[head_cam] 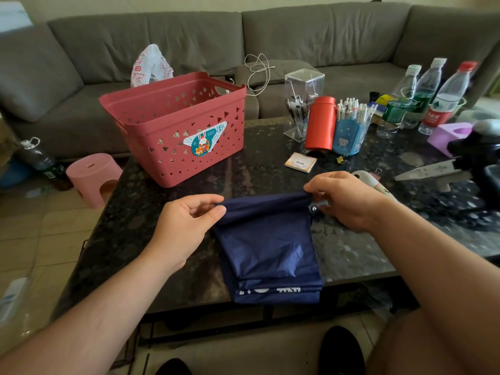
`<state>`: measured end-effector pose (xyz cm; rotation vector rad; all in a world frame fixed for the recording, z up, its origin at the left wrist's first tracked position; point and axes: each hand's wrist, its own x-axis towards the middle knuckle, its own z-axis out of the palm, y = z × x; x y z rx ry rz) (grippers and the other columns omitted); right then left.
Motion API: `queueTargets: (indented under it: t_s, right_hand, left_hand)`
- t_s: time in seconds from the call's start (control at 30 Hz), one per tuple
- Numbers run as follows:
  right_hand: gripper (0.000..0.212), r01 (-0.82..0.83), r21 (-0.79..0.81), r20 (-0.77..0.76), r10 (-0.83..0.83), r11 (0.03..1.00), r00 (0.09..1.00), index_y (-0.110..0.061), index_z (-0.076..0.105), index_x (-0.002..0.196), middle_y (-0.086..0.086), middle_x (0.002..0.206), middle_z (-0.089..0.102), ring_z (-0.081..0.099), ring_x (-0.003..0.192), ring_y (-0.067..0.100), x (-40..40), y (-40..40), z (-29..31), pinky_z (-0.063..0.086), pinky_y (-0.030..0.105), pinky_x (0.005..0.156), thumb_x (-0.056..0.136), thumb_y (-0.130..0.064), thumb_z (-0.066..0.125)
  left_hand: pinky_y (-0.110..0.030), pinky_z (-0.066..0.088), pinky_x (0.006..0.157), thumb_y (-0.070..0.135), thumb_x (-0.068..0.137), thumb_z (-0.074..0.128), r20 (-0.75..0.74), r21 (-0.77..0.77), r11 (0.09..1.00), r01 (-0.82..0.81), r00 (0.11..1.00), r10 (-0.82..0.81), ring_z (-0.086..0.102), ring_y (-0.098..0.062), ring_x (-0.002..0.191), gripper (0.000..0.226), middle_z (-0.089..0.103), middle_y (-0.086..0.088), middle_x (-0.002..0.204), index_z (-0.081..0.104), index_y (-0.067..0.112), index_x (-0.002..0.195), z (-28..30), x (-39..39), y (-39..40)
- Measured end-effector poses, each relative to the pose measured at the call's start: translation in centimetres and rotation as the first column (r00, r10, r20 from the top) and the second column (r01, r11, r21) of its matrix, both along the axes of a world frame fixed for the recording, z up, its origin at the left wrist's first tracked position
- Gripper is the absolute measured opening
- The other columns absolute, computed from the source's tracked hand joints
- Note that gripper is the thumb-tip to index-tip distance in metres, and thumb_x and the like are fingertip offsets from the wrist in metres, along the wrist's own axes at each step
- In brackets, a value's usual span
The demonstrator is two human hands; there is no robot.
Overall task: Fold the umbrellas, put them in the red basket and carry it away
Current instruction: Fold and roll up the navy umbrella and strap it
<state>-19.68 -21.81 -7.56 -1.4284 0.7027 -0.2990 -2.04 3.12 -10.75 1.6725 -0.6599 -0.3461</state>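
Note:
A navy blue umbrella [266, 247], collapsed with its cloth laid flat in pleats, lies on the dark speckled table [140, 212] in front of me. My left hand [186, 223] pinches the cloth's far left corner. My right hand [346, 198] grips the far right corner, where a strap with a metal snap [315, 207] sticks out. The red basket [176, 125] stands empty at the table's far left, apart from both hands. A white patterned umbrella [150, 64] rests on the sofa behind the basket.
Right of the basket stand a red canister [320, 123], a blue pen holder [350, 133], a clear pen box [301, 98] and three water bottles [422, 98]. A sticky-note pad [300, 162] lies mid-table. A pink stool [93, 178] sits on the floor at left.

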Motion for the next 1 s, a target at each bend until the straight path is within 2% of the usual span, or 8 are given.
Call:
queueTargets:
  t_s: [0.13, 0.27, 0.4, 0.5, 0.6, 0.67, 0.87, 1.0]
  right_hand:
    - [0.028, -0.113, -0.049, -0.189, 0.102, 0.992, 0.977, -0.022, 0.075, 0.063, -0.002, 0.068, 0.064, 0.056, 0.065, 0.012, -1.2, -0.7, 0.6, 0.035, 0.03, 0.065, 0.088, -0.012, 0.073]
    - [0.017, -0.215, -0.101, -0.361, 0.166, 0.971, 0.918, -0.014, 0.07, 0.072, 0.007, 0.068, 0.057, 0.049, 0.055, 0.011, -2.2, -1.7, 0.9, 0.03, 0.027, 0.055, 0.089, -0.014, 0.072]
    - [0.014, -0.366, -0.248, -0.504, 0.203, 0.897, 0.84, -0.01, 0.071, 0.075, 0.005, 0.067, 0.056, 0.044, 0.053, 0.009, -2.4, -1.5, 0.5, 0.028, 0.023, 0.046, 0.089, -0.014, 0.074]
    - [0.013, -0.326, -0.402, -0.461, 0.119, 0.856, 0.879, -0.015, 0.074, 0.077, -0.005, 0.066, 0.063, 0.053, 0.055, 0.008, -1.8, -0.6, 0.1, 0.038, 0.019, 0.045, 0.089, -0.02, 0.076]
    - [0.02, -0.149, -0.825, -0.256, -0.125, 0.545, 0.959, -0.036, 0.072, 0.088, -0.012, 0.092, 0.064, 0.061, 0.093, 0.019, -0.6, 0.3, -0.7, 0.051, 0.032, 0.079, 0.08, -0.052, 0.063]
    - [0.037, -0.142, -0.935, -0.178, -0.084, 0.325, 0.98, -0.038, 0.073, 0.102, -0.01, 0.108, 0.06, 0.053, 0.108, 0.025, 0.3, 1.6, -1.3, 0.05, 0.046, 0.09, 0.079, -0.058, 0.051]
    - [0.053, -0.313, -0.948, -0.317, 0.124, -0.048, 0.94, -0.028, 0.056, 0.145, 0.001, 0.142, 0.053, 0.047, 0.134, 0.028, 2.9, 5.4, -4.0, 0.049, 0.05, 0.101, 0.1, -0.054, 0.045]
    - [0.08, -0.568, -0.816, -0.572, 0.006, -0.108, 0.82, -0.036, 0.014, 0.164, 0.005, 0.165, 0.032, 0.029, 0.151, 0.038, 2.1, 4.2, -7.3, 0.032, 0.059, 0.118, 0.097, -0.079, 0.022]
  left_hand:
    - [-0.019, 0.055, 0.088, 0.02, 0.087, 0.085, 0.341, 0.133, 0.99, 0.045, 0.936, -0.088, 0.072, -0.002, 0.095, 0.017, 0.078, 0.018, 0.094, 0.083, 0.036, 0.094, 0.1, 0.4, 1.1]
    - [-0.018, 0.049, 0.094, 0.028, 0.087, 0.086, 0.642, 0.188, 0.974, 0.124, 0.735, -0.218, 0.066, -0.004, 0.101, 0.008, 0.069, 0.018, 0.102, 0.085, 0.029, 0.095, -0.4, 0.5, 1.7]
    - [-0.032, 0.054, 0.095, 0.034, 0.087, 0.082, 0.693, 0.31, 0.912, 0.27, 0.593, -0.411, 0.067, -0.003, 0.103, 0.008, 0.075, 0.02, 0.099, 0.085, 0.029, 0.093, -1.4, 0.4, 1.8]
    - [-0.034, 0.054, 0.096, 0.038, 0.088, 0.081, 0.672, 0.392, 0.869, 0.301, 0.552, -0.494, 0.065, 0.001, 0.106, 0.01, 0.075, 0.022, 0.099, 0.085, 0.032, 0.095, -2.1, 0.3, 1.9]
    - [-0.038, 0.053, 0.095, 0.046, 0.089, 0.078, 0.673, 0.433, 0.854, 0.289, 0.527, -0.519, 0.063, 0.002, 0.105, 0.014, 0.074, 0.023, 0.099, 0.084, 0.035, 0.094, -2.5, 0.1, 1.9]
    - [-0.039, 0.052, 0.093, 0.049, 0.088, 0.078, 0.686, 0.453, 0.849, 0.272, 0.503, -0.526, 0.063, 0.002, 0.102, 0.014, 0.073, 0.024, 0.096, 0.083, 0.036, 0.09, -2.6, -0.1, 1.8]
    - [-0.034, 0.05, 0.092, 0.05, 0.087, 0.078, 0.695, 0.481, 0.831, 0.281, 0.455, -0.556, 0.062, 0.003, 0.1, 0.013, 0.073, 0.024, 0.093, 0.083, 0.039, 0.09, -2.8, -0.2, 1.7]
    - [-0.035, 0.051, 0.091, 0.054, 0.086, 0.077, 0.661, 0.542, 0.792, 0.283, 0.438, -0.609, 0.061, 0.003, 0.099, 0.016, 0.072, 0.024, 0.088, 0.083, 0.041, 0.092, -2.8, 0.4, 1.9]
